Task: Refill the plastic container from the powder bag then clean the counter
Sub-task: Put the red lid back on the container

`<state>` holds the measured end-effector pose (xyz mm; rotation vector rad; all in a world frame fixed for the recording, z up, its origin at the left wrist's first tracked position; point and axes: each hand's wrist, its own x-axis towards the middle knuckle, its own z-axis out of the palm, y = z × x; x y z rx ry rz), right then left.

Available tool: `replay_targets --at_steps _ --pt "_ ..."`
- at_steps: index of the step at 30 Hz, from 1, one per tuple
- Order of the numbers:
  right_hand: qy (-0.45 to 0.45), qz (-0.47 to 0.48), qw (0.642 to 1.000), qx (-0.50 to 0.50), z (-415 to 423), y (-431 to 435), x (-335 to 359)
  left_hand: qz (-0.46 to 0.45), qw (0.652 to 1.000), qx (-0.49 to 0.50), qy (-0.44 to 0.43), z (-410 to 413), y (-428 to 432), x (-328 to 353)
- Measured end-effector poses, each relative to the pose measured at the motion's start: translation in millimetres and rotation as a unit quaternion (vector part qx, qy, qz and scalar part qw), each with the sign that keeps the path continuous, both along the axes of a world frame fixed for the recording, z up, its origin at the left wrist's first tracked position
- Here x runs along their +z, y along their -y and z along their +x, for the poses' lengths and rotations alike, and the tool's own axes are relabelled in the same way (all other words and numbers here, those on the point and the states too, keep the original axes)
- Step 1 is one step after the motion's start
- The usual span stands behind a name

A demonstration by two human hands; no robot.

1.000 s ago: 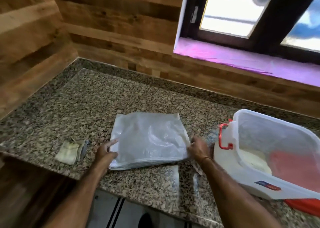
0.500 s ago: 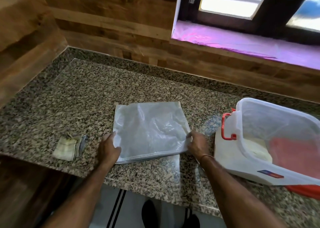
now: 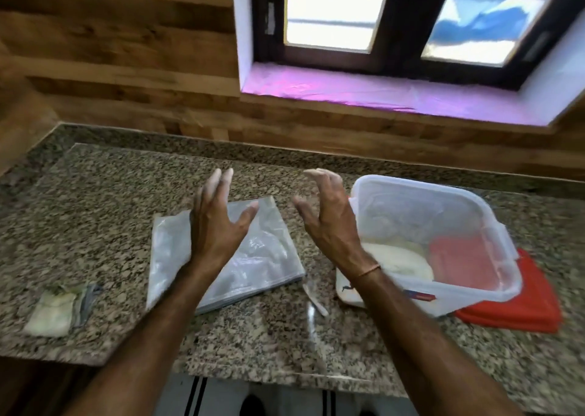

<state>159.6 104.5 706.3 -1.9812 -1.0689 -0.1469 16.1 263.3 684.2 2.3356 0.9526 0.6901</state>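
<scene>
hands raised, powder bag partly hidden

You won't find any text here that can actually be read. The one thing that looks like a label is a small red and blue sticker on the near wall of the clear plastic container, and its lettering is too blurred and small for you to make out a brand or a word. Just left of it, low on the same wall, you can see a small dark mark, but it is not legible either.
</scene>
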Motion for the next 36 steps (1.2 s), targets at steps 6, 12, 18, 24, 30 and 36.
replay_targets --at_steps 6,12,18,24,30,36 --pt "0.044 0.066 0.994 -0.071 83.2 131.5 39.6 0.068 0.994 -0.078 0.020 91.9 117.3 43.0" --pt "-0.057 0.007 0.972 -0.228 182.6 287.7 6.2 0.040 0.982 -0.177 -0.057 189.8 278.8 31.6" --pt "-0.212 -0.180 0.909 -0.311 240.6 396.6 -76.6 0.014 0.945 -0.276 -0.175 256.6 367.4 7.6" --pt "-0.350 -0.277 0.828 -0.340 268.8 445.8 -151.1 0.001 0.955 -0.217 -0.204 279.0 390.3 8.9" --pt "-0.400 -0.232 0.810 -0.360 290.1 445.7 -166.4 0.015 0.963 -0.180 -0.202 283.1 396.2 4.8" --pt "-0.543 0.034 0.769 -0.336 290.8 465.4 -154.5 0.015 0.968 -0.170 -0.183 286.7 393.6 -2.2"
